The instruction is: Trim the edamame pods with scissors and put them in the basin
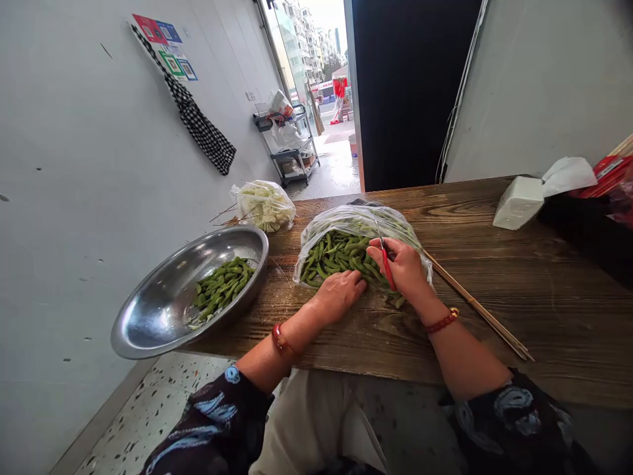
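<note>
Green edamame pods (336, 251) fill an open clear plastic bag (341, 219) lying on the wooden table. My left hand (341, 293) is at the bag's front edge, its fingers curled down against the pods; whatever is between the fingertips is hidden. In my right hand (403, 264) is a pair of small red-handled scissors (388, 267), blades pointing up and away over the bag. To the left, a wide steel bowl (153, 303) sits tilted, with a heap of edamame pods (225, 287) inside it.
Behind the bowl is a bag of pale cut vegetables (267, 206) with thin sticks beside it. Bamboo skewers (479, 307) lie on the table (558, 330) right of the pods. A tissue pack (518, 203) stands at back right, near a dark box. A trolley (291, 155) stands by the doorway.
</note>
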Available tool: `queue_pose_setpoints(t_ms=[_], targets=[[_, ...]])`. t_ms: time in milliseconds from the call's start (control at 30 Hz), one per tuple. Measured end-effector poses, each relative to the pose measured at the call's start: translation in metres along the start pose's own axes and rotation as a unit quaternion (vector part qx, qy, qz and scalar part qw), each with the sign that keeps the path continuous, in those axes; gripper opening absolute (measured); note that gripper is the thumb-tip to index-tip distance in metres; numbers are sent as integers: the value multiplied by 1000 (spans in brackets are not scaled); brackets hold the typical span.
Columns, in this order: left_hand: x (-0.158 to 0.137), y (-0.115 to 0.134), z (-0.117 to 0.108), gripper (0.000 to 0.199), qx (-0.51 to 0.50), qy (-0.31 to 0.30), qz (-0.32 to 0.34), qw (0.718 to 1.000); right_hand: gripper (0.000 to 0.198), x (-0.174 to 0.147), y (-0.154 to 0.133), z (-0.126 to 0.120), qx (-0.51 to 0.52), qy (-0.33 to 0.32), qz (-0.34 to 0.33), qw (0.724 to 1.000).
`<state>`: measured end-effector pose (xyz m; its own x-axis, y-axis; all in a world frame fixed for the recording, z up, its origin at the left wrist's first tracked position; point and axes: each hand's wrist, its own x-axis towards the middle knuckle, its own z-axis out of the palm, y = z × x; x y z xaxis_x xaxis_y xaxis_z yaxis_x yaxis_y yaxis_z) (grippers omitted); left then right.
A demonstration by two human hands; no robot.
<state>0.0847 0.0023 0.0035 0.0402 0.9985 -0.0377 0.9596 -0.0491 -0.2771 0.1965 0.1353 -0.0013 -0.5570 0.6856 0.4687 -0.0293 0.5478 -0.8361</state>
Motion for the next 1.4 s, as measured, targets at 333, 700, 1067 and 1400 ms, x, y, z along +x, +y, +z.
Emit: queue_pose_setpoints(t_ms=[333,700,1067,1400], targets=[[-1,-11,13,21,-141,51,-16,989,30,-2,-2,3,-21,-32,-25,999],[-7,-39,21,26,-804,145,-146,558,35,-9,-6,7,-69,-94,-80,990],[-15,-40,23,31,-856,170,-88,481,43,-22,0,17,-203,-68,-94,972],[-19,-31,22,25,-813,128,-44,566,43,-97,-10,26,-223,-26,-44,973]])
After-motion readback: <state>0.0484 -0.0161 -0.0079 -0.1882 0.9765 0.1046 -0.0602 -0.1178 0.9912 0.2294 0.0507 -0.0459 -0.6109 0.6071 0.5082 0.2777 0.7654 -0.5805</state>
